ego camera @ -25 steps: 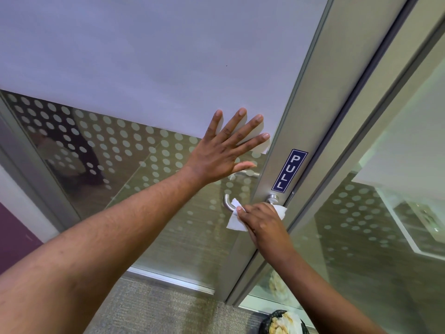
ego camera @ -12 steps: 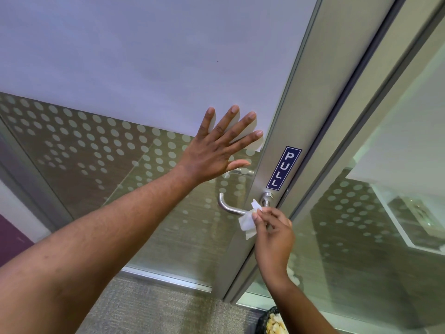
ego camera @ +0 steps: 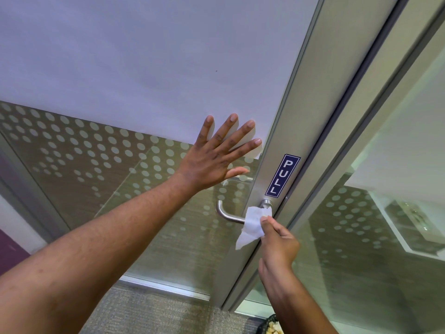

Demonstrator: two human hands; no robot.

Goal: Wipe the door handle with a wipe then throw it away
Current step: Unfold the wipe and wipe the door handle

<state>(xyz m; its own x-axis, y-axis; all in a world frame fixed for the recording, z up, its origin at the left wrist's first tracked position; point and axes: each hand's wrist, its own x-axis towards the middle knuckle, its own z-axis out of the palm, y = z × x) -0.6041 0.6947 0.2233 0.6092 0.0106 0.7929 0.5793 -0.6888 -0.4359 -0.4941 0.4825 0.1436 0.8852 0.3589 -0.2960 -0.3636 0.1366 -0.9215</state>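
The left hand is spread wide, fingers splayed and palm flat against the glass door, holding nothing; its fingertips reach the lower edge of the frosted band and lie just beside the metal door stile. The right hand, below and to the right of the left, is closed in a pinch on a white wipe, thumb on top and the other fingers curled beneath. The wipe is bunched over the door handle at the end where the lever meets its round rose, and a loose corner of it hangs down and to the left of the right hand's fingers. The handle is a brushed metal lever; its long axis runs roughly level, from the rose at the stile out to the left, under the left hand's wrist, where it ends in a curved return toward the glass. Just above the right hand, on the stile, a blue PULL sign is set upright with its letters stacked. Below the left forearm the glass carries rows of pale dots, and grey carpet lies at the foot of the door. To the right of the right hand stands a fixed glass panel with the same dots. Beside the right forearm, at the bottom edge, the dark rim of a bin shows, its contents unclear.
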